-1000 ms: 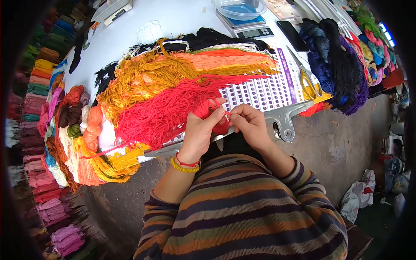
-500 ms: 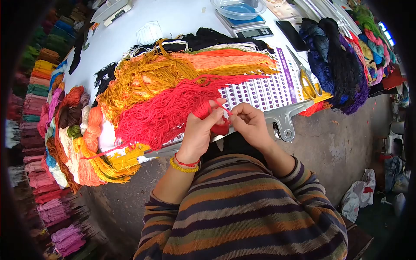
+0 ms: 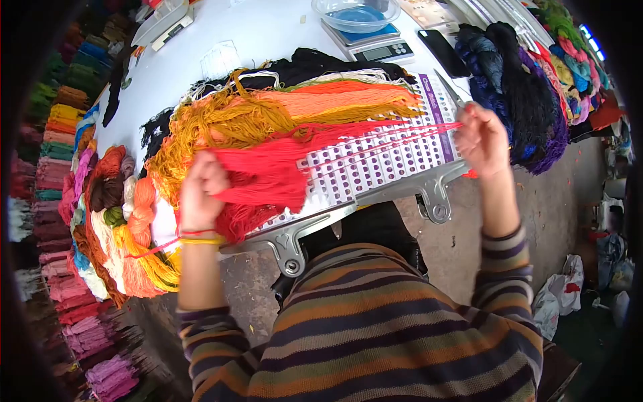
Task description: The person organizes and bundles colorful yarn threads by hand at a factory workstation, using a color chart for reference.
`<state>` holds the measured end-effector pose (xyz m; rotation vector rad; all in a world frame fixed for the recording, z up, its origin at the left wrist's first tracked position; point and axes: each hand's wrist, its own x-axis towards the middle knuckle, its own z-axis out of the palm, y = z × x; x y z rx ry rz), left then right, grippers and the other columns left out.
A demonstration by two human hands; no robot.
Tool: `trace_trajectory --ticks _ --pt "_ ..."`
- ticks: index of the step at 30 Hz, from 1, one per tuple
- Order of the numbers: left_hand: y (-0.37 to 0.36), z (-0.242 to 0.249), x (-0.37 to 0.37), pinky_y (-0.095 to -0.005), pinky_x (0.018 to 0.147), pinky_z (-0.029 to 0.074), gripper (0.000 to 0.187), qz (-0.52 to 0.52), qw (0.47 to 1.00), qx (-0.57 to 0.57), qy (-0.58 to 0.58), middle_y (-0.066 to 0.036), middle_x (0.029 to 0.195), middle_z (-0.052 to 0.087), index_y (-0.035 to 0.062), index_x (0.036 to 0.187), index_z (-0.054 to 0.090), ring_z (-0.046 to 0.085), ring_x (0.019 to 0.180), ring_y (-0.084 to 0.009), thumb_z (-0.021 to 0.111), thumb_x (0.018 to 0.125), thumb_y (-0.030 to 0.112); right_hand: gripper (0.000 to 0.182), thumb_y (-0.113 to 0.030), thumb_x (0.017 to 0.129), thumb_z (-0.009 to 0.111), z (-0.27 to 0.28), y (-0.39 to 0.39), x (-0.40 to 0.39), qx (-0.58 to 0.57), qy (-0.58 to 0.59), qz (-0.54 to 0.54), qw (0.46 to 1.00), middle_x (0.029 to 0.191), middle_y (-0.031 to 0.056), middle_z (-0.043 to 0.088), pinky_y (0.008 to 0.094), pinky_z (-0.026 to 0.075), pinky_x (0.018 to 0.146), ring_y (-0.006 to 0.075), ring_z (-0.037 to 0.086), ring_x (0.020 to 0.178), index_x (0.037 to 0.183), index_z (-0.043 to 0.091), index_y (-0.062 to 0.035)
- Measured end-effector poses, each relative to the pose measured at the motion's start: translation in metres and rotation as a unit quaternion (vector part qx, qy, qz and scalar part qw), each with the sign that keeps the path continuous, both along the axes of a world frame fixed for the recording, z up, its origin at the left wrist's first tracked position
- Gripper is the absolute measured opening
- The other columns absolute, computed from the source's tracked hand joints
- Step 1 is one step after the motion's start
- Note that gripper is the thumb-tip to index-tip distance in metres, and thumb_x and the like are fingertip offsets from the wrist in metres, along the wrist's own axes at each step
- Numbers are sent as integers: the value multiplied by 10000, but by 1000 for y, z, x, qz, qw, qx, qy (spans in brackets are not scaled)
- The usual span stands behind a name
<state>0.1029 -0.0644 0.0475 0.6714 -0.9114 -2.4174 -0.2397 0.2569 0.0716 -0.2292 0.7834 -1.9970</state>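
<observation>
Red thread (image 3: 268,171) lies spread over a white card (image 3: 402,157) printed with rows of purple dots. My left hand (image 3: 204,184), blurred, is closed on the left part of the red thread. Out to the right, my right hand (image 3: 483,137) pinches the far ends of several red strands, which stretch taut above the card. Mustard thread (image 3: 221,124) and orange thread (image 3: 335,97) lie behind the red bundle. The scissors (image 3: 450,88) are partly hidden behind my right hand.
A scale (image 3: 382,52) bears a clear plastic bowl (image 3: 355,15), with a black phone (image 3: 444,53) to its right. Dark blue and black skeins (image 3: 512,87) hang over the right edge. Colored skeins (image 3: 107,187) lie at left. Metal clips (image 3: 437,197) line the front edge.
My hands were together at the red thread and have moved wide apart. My left hand went left, and my right hand went right and away from me, drawing strands out straight.
</observation>
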Motion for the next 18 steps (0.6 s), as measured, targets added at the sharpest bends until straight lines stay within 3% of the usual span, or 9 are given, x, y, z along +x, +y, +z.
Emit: trace_trajectory --ticks 2,5,6,8,10,12,15,17,18 --pt "-64 2 36 -190 339 158 157 60 994 -70 -55 79 504 269 102 706 469 214 391 -36 512 856 116 39 -94 805 537 3 44 -62 164 162 -61 971 629 -13 504 174 361 440 60 446 487 783 539 -62" --pt "-138 15 84 -204 342 150 134 286 932 -116 -188 79 513 250 83 763 499 189 400 -39 494 874 158 36 -15 781 512 33 149 -191 54 202 -536 818 621 43 523 232 440 575 148 513 543 773 544 -3" --pt "-139 21 78 -205 345 154 134 297 928 -123 -187 75 518 249 79 779 499 189 402 -42 484 880 166 36 -15 781 512 55 151 -188 55 202 -537 817 621 43 523 232 440 575 148 513 543 773 544 -3" --pt "-115 43 39 -202 348 162 141 289 919 -162 -213 70 526 276 89 769 507 209 402 -45 486 881 172 106 -53 799 526 89 147 -167 118 402 -664 620 726 56 600 228 448 625 146 571 645 793 600 22" --pt "-56 41 -32 -186 359 182 77 185 936 -213 -210 86 550 347 125 770 564 267 422 -21 566 828 175 137 -137 832 559 64 100 -135 298 547 -558 549 777 44 624 274 468 660 147 586 695 872 630 -27" --pt "-1 18 -95 -187 411 238 113 21 973 -158 -165 78 568 373 105 772 571 306 462 -27 612 797 207 141 -154 881 520 15 44 -94 346 641 -376 572 761 14 612 260 460 649 111 557 675 887 620 -55" --pt "86 -13 -171 -213 402 272 242 -100 972 -123 -171 14 568 484 76 626 543 401 449 -63 661 753 244 41 -40 860 521 -72 -6 -50 288 490 -200 798 689 11 570 201 429 567 63 516 626 890 550 -40" --pt "131 -19 -205 -205 379 251 280 -151 974 -64 -156 16 514 455 74 584 531 370 409 -60 646 764 255 115 -13 853 512 -87 -19 -30 292 430 -163 839 695 28 587 201 437 561 74 540 609 965 521 11" --pt "142 -25 -216 -203 376 251 283 -204 962 -51 -173 20 511 450 71 588 529 369 407 -57 623 783 254 109 -23 852 520 -98 -20 -29 300 469 -158 816 696 27 592 193 443 567 69 543 606 947 532 30"
